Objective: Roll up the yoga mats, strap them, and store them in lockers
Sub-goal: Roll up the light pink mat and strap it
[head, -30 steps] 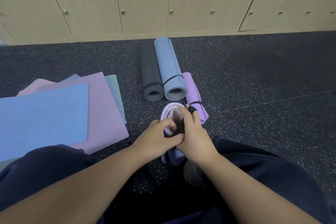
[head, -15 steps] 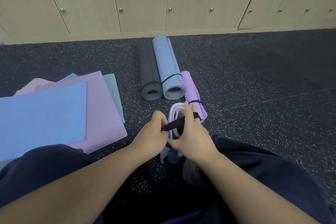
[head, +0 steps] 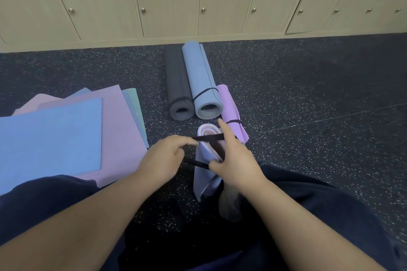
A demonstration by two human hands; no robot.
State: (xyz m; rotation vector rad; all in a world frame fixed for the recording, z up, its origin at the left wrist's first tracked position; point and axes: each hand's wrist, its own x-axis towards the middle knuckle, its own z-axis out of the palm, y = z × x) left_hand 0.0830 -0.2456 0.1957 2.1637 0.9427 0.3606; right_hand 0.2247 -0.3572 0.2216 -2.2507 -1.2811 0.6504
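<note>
Since a moment ago I have drawn the black strap (head: 208,138) wider, my left hand (head: 164,156) pinching one side and my right hand (head: 233,160) hooking the other, so the loop clears the rolled lilac mat (head: 206,174) standing on the floor (head: 308,105) between my knees.

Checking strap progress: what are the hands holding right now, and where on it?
Both hold the black strap stretched over the rolled lilac mat: left hand pinches its left end, right hand grips the loop beside the roll's top.
</note>
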